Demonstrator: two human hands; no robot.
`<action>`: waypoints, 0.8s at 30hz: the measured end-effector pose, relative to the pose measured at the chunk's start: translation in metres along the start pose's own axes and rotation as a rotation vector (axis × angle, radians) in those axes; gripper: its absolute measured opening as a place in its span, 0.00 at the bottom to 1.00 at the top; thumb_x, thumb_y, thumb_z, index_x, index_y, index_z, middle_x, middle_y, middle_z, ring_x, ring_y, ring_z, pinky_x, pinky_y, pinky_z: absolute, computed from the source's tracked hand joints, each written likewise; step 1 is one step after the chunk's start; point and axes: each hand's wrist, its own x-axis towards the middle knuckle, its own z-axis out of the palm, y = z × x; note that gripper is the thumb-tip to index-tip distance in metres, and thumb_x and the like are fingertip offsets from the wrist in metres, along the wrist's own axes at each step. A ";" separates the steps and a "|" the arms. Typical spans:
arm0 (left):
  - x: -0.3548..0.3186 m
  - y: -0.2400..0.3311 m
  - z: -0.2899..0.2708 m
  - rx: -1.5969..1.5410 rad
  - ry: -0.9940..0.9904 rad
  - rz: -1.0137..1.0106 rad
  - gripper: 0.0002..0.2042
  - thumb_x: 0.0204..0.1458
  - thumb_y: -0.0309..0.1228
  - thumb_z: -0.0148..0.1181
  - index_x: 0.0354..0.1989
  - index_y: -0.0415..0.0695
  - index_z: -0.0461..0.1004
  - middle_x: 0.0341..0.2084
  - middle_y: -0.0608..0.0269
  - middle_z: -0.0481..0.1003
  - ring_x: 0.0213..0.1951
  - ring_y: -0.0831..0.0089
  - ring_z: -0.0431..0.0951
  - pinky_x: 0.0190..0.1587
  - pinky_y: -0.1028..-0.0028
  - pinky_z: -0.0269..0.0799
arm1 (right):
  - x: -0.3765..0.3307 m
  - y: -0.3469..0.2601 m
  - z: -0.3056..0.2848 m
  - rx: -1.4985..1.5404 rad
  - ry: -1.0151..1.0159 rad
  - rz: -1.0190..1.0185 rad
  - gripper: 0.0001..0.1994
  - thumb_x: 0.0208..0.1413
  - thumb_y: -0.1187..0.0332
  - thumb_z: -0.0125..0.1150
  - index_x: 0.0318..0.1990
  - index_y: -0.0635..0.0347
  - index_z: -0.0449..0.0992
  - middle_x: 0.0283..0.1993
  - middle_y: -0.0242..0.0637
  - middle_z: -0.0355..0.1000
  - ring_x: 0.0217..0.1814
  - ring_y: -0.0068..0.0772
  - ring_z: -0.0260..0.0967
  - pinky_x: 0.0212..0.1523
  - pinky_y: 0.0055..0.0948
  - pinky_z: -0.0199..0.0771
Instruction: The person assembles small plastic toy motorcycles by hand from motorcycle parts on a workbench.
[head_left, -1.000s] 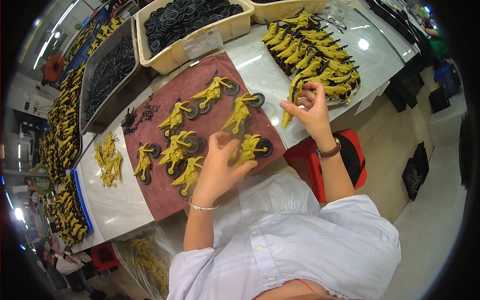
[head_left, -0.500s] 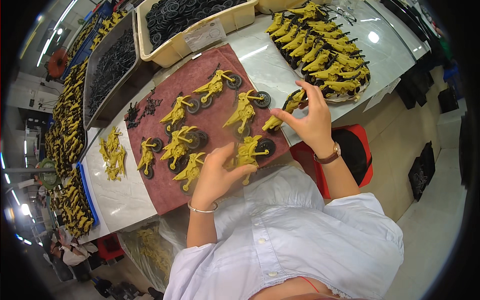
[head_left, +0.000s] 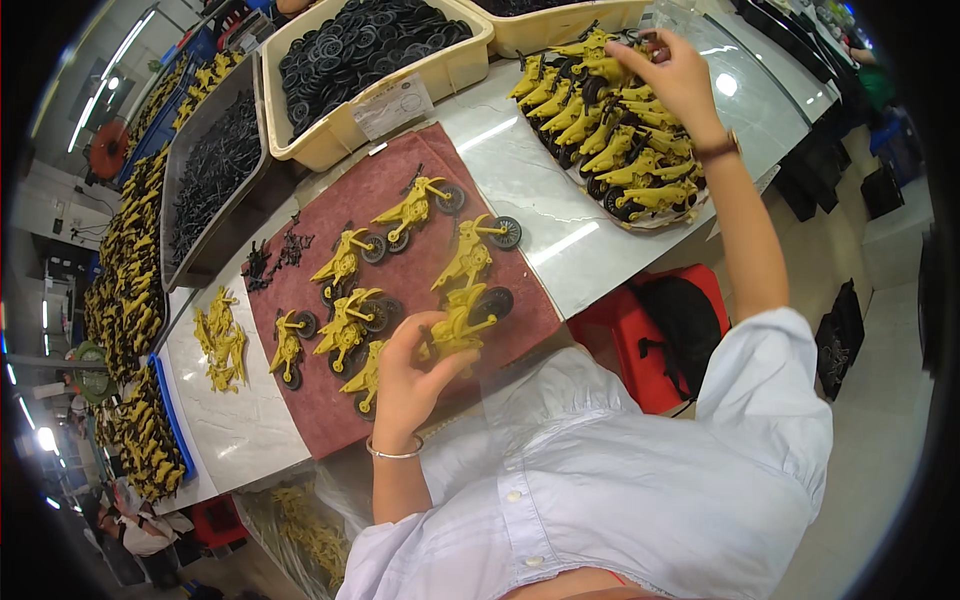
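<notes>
My left hand (head_left: 405, 375) has its thumb and fingers closed around a yellow toy motorcycle (head_left: 462, 318) with black wheels, at the near edge of the dark red cloth (head_left: 420, 150). My right hand (head_left: 685, 85) reaches to the far end of a stack of yellow and black toy motorcycles (head_left: 640, 150). Its thumb and fingers curl around a toy motorcycle (head_left: 606, 68) on top of the stack, partly hidden by the hand. Several more yellow toy motorcycles (head_left: 345, 255) lie on the cloth beside my left hand.
A cream bin (head_left: 300, 145) of black wheels and a grey tray (head_left: 255, 160) of dark parts stand behind the cloth. Loose yellow parts (head_left: 222, 340) and small black parts (head_left: 275, 255) lie at the left. A red stool (head_left: 625, 350) bearing a black bag (head_left: 685, 325) stands to the right.
My right hand has carried a toy motorcycle from the cloth's right edge to the far end of the stack. My left hand has closed on the nearest motorcycle and shifted it slightly. The view has shifted.
</notes>
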 end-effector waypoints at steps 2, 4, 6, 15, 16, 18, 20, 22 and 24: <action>0.001 -0.001 0.001 0.065 0.008 0.031 0.15 0.36 0.23 0.65 0.35 0.36 0.70 0.30 0.62 0.73 0.33 0.74 0.73 0.36 0.76 0.67 | 0.033 0.039 0.006 -0.193 -0.041 -0.040 0.31 0.38 0.41 0.64 0.35 0.65 0.74 0.28 0.36 0.71 0.30 0.27 0.68 0.31 0.24 0.68; 0.000 0.000 0.001 0.033 0.015 -0.009 0.16 0.35 0.24 0.65 0.35 0.36 0.70 0.31 0.61 0.72 0.34 0.72 0.73 0.38 0.75 0.67 | 0.054 0.062 0.030 -0.368 -0.089 -0.086 0.33 0.37 0.37 0.62 0.34 0.65 0.74 0.29 0.38 0.72 0.31 0.32 0.70 0.33 0.28 0.69; -0.002 -0.003 -0.001 0.043 0.025 -0.007 0.16 0.35 0.24 0.65 0.35 0.37 0.70 0.31 0.61 0.72 0.34 0.72 0.72 0.38 0.75 0.67 | 0.061 0.071 0.051 -0.371 0.000 -0.129 0.36 0.36 0.33 0.59 0.32 0.65 0.74 0.29 0.42 0.72 0.31 0.38 0.71 0.34 0.31 0.70; 0.003 0.009 0.003 0.251 0.003 0.132 0.17 0.33 0.26 0.68 0.34 0.38 0.72 0.29 0.60 0.74 0.33 0.71 0.73 0.39 0.75 0.67 | 0.077 0.074 0.067 -0.569 -0.168 -0.004 0.35 0.33 0.31 0.58 0.25 0.61 0.71 0.24 0.41 0.71 0.28 0.37 0.71 0.28 0.32 0.69; 0.004 0.009 0.004 0.327 -0.015 0.157 0.17 0.34 0.29 0.68 0.35 0.39 0.72 0.31 0.59 0.73 0.34 0.67 0.72 0.39 0.72 0.66 | 0.078 0.076 0.066 -0.563 -0.176 -0.015 0.35 0.33 0.31 0.57 0.25 0.61 0.72 0.24 0.41 0.72 0.28 0.37 0.72 0.28 0.32 0.69; 0.006 0.008 0.005 0.402 -0.037 0.179 0.18 0.35 0.32 0.68 0.35 0.40 0.72 0.33 0.58 0.73 0.34 0.63 0.72 0.39 0.70 0.64 | 0.077 0.074 0.065 -0.558 -0.189 -0.024 0.35 0.33 0.31 0.57 0.25 0.61 0.72 0.25 0.42 0.72 0.28 0.38 0.72 0.28 0.32 0.69; 0.010 0.007 0.007 0.409 -0.024 0.182 0.18 0.34 0.33 0.68 0.35 0.41 0.72 0.33 0.58 0.73 0.36 0.60 0.71 0.40 0.67 0.63 | 0.074 0.063 0.064 -0.544 -0.297 0.009 0.37 0.32 0.30 0.57 0.29 0.62 0.73 0.28 0.43 0.73 0.31 0.38 0.73 0.31 0.33 0.71; 0.013 0.008 0.008 0.396 -0.033 0.191 0.18 0.35 0.33 0.68 0.35 0.42 0.72 0.33 0.58 0.73 0.36 0.60 0.71 0.40 0.67 0.63 | 0.070 0.062 0.069 -0.551 -0.282 -0.009 0.38 0.32 0.30 0.57 0.31 0.63 0.74 0.29 0.44 0.73 0.33 0.38 0.73 0.33 0.33 0.72; 0.018 0.009 0.010 0.384 -0.039 0.201 0.18 0.35 0.33 0.68 0.36 0.42 0.72 0.33 0.58 0.73 0.37 0.60 0.71 0.40 0.67 0.63 | 0.069 0.061 0.071 -0.536 -0.297 -0.021 0.39 0.34 0.33 0.60 0.38 0.66 0.74 0.34 0.46 0.74 0.37 0.39 0.73 0.39 0.33 0.72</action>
